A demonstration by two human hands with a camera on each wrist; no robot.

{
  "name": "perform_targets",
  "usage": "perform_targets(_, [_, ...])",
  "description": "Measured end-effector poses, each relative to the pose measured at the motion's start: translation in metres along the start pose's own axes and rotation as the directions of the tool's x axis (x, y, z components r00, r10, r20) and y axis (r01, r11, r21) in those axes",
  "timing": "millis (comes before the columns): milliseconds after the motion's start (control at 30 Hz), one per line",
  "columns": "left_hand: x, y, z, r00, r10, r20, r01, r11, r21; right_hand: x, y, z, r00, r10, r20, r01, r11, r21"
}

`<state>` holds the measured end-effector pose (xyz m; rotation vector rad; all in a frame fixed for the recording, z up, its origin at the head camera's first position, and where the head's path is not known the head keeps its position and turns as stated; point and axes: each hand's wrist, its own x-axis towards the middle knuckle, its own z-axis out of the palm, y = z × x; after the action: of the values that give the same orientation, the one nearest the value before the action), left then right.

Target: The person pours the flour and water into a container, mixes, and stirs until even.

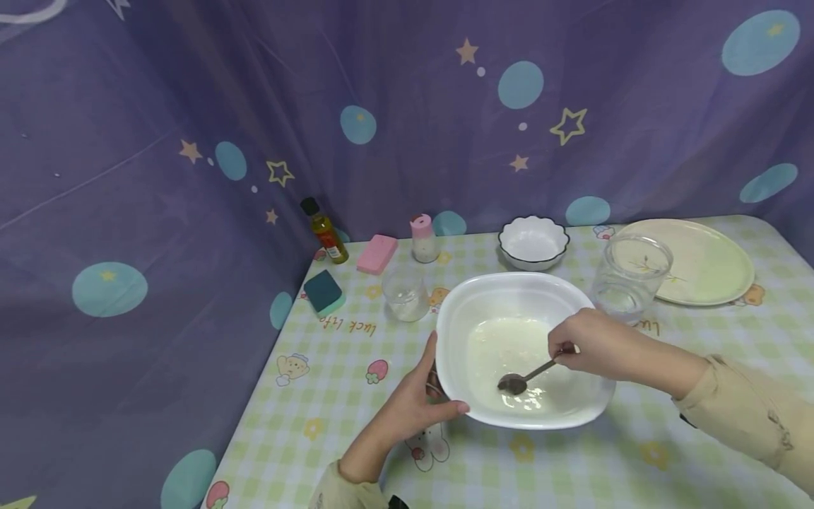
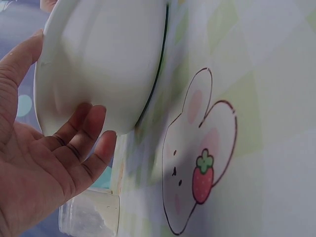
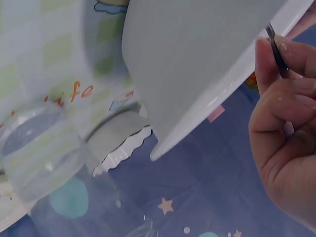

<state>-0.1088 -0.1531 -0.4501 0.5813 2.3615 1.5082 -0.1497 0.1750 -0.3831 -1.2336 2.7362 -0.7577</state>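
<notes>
A big white basin (image 1: 453, 311) with rounded corners holds a pale, milky liquid (image 1: 502, 346). My left hand (image 1: 416, 403) grips its left side, thumb at the rim; in the left wrist view the bent fingers (image 2: 91, 128) touch the outer wall. Over the basin, my right hand (image 1: 588, 343) pinches the handle of a dark metal spoon (image 1: 514, 384), whose bowl sits in the liquid. The right wrist view shows the handle between thumb and fingers, with the spoon's bowl hidden behind the basin wall.
Behind the basin stand a clear jar (image 1: 629, 276), a pale green plate (image 1: 718, 265), a scalloped bowl (image 1: 534, 244), a pink-topped shaker (image 1: 424, 240) and a glass cup (image 1: 405, 297). Farther left are a pink sponge (image 1: 377, 254), a dark green sponge (image 1: 324, 292) and an oil bottle (image 1: 328, 237).
</notes>
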Motion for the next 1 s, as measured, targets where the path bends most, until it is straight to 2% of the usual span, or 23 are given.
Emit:
perform_targets(233, [0.0, 0.0, 0.0, 1.0, -0.004, 0.002, 0.004, 1.0, 0.0, 0.01, -0.002, 0.014, 0.996, -0.029, -0.084, 0.028, 0.999, -0.018])
perform_targets(367, [0.001, 0.0, 0.0, 1.0, -0.009, 0.006, 0.009, 1.0, 0.002, 0.016, -0.002, 0.018, 0.994, -0.012, -0.11, 0.008, 1.0, -0.029])
perform_targets(667, [0.002, 0.001, 0.0, 1.0, -0.017, 0.015, 0.017, 1.0, -0.015, 0.027, 0.004, 0.026, 0.978, 0.092, -0.186, -0.102, 0.994, -0.046])
perform_targets(1000, [0.0, 0.001, 0.0, 1.0, -0.007, 0.015, 0.007, 1.0, -0.021, 0.029, 0.017, 0.021, 0.942, 0.24, -0.235, -0.249, 0.968, -0.01])
